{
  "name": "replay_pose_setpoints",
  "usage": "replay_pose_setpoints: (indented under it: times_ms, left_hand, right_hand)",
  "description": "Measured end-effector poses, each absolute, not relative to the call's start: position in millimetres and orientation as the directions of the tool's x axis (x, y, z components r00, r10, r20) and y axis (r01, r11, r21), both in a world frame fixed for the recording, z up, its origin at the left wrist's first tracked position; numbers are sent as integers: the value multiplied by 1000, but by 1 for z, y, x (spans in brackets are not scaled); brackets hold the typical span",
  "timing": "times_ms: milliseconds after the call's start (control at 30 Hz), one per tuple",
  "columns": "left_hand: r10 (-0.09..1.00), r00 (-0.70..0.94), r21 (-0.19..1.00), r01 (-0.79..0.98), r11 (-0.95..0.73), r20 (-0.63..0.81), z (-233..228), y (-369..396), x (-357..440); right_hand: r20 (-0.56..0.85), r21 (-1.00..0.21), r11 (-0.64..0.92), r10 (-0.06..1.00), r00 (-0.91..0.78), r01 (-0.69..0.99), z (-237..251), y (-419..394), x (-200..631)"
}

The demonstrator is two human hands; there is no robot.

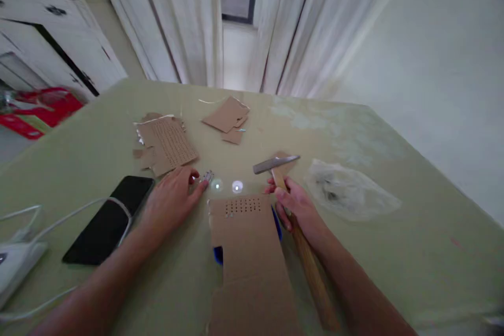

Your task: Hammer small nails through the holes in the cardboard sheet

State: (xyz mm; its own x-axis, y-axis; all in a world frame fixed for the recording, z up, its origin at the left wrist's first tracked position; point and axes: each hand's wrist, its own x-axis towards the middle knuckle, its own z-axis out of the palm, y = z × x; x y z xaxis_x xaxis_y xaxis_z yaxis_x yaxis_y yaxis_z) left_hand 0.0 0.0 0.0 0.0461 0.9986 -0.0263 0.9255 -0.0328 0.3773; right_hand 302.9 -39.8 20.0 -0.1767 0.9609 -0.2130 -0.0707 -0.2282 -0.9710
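My right hand (296,202) is wrapped round the wooden handle of a hammer (305,252), its steel head raised toward the middle of the table. My left hand (175,191) rests on the table, fingers curled and thumb apart from the index finger. The thumb tip is at a small pile of nails (208,175); no nail is clearly seen gripped. Between my hands lies a long cardboard piece (246,247) with rows of small holes near its far end. Parts of a blue object (218,255) show from under it.
A punched cardboard piece (167,142) and cardboard scraps (226,115) lie farther back. A clear plastic bag (350,189) with small dark contents is at right. At left are a black phone (112,220), a white cable (74,218) and a white power strip (19,268). Two light spots shine mid-table.
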Motion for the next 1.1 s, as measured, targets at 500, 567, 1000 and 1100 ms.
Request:
replay_pose_setpoints:
  times_ms: [500, 567, 1000, 1100]
  left_hand:
    - [992, 97, 341, 938, -66, -76, 4, -1, -14]
    - [992, 100, 326, 943, -69, -79, 5, -2, -14]
    - [988, 50, 215, 976, -17, -148, 13, -6, -4]
    - [989, 59, 231, 972, -27, -133, 9, -6, -4]
  right_hand:
    - [-323, -938, -342, 922, -214, -58, 5, -48, 292]
    - [-321, -939, -340, 922, -217, -57, 4, -48, 292]
    - [-285, -946, -310, 935, -212, -95, 1, -48, 289]
    - [-279, -948, -305, 934, -223, -93, 0, -47, 289]
